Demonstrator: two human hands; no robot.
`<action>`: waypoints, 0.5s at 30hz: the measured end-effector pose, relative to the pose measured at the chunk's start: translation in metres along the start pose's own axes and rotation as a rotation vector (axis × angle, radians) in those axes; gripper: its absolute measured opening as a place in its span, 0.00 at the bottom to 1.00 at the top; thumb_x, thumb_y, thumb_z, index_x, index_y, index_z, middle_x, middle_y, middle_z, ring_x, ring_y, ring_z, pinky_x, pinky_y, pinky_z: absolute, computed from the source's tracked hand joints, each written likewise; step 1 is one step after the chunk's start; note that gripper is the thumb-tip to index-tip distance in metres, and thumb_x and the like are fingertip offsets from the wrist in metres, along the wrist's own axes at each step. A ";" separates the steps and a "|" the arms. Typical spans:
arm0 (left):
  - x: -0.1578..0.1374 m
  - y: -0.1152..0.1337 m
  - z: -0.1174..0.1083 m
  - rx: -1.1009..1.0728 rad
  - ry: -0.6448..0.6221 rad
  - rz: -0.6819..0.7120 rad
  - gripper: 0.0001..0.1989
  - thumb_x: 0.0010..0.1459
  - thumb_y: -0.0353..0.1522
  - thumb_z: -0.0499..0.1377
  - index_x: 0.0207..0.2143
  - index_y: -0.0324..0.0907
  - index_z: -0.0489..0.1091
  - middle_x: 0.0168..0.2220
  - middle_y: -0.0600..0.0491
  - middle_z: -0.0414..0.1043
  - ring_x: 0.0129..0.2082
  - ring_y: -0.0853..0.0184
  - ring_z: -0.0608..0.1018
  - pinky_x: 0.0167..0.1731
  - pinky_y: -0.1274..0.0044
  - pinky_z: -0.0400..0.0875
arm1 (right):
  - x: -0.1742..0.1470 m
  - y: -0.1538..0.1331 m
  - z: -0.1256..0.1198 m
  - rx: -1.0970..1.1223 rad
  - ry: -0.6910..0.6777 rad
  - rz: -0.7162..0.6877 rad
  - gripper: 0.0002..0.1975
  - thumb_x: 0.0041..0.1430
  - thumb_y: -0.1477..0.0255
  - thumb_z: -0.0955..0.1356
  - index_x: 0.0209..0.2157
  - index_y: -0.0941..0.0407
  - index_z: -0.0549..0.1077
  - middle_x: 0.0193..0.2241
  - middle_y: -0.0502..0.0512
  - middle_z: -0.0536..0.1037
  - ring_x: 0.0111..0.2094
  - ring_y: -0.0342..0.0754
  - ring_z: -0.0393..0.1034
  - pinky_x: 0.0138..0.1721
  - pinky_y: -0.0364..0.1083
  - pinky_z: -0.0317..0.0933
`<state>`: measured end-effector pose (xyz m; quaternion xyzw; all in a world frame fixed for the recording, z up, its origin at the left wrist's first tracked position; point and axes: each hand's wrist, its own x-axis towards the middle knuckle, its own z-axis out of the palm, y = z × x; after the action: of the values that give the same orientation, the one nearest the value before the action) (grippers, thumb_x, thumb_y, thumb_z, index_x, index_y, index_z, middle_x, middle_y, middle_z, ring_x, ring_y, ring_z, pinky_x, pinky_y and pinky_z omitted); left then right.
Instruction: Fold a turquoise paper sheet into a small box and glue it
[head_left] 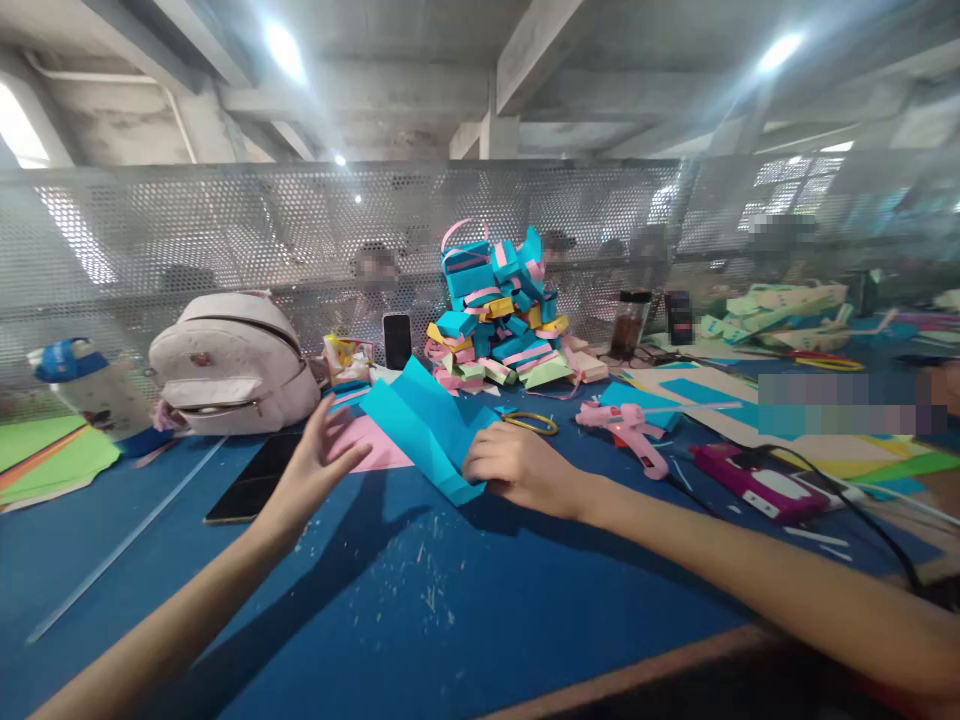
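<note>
The right hand [529, 466] grips the creased blue paper [431, 425] over the tabletop [360, 640], and the left hand [315, 458], fingers apart, holding nothing, hovers left of that paper! A pink glue gun [628, 432] sits to the paper's right; beyond the paper rises a colourful heap of folded pieces [501, 320].

The single view looks from the wearer's head, facing forward and down across the blue table [420, 640]; the left hand [319, 455] is near at eight o'clock, the right hand [529, 468] at five, a perforated screen [300, 230] farther off towards eleven.
</note>
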<state>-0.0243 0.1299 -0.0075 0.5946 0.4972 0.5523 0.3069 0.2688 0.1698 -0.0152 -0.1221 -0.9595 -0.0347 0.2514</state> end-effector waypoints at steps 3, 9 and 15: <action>-0.019 -0.010 0.030 -0.377 -0.277 -0.325 0.34 0.53 0.48 0.65 0.58 0.45 0.64 0.62 0.42 0.64 0.60 0.51 0.69 0.57 0.61 0.66 | 0.006 -0.001 0.009 0.024 0.045 -0.023 0.12 0.60 0.84 0.63 0.36 0.57 0.75 0.37 0.53 0.80 0.40 0.48 0.68 0.42 0.48 0.55; -0.049 -0.017 0.072 -0.463 -0.282 -0.412 0.24 0.55 0.51 0.61 0.39 0.39 0.74 0.40 0.48 0.78 0.43 0.63 0.78 0.48 0.73 0.70 | 0.018 -0.004 0.029 0.002 -0.016 -0.068 0.07 0.62 0.80 0.65 0.35 0.57 0.74 0.37 0.54 0.79 0.43 0.50 0.66 0.44 0.48 0.54; -0.049 -0.020 0.067 -0.180 -0.149 -0.284 0.24 0.54 0.52 0.61 0.27 0.38 0.70 0.25 0.57 0.71 0.28 0.69 0.72 0.34 0.77 0.68 | 0.017 -0.010 0.043 0.137 -0.028 0.054 0.02 0.62 0.76 0.68 0.35 0.58 0.73 0.36 0.55 0.77 0.41 0.49 0.66 0.43 0.47 0.56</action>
<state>0.0406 0.1027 -0.0564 0.5280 0.5004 0.5001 0.4698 0.2318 0.1693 -0.0447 -0.1309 -0.9595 0.0398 0.2464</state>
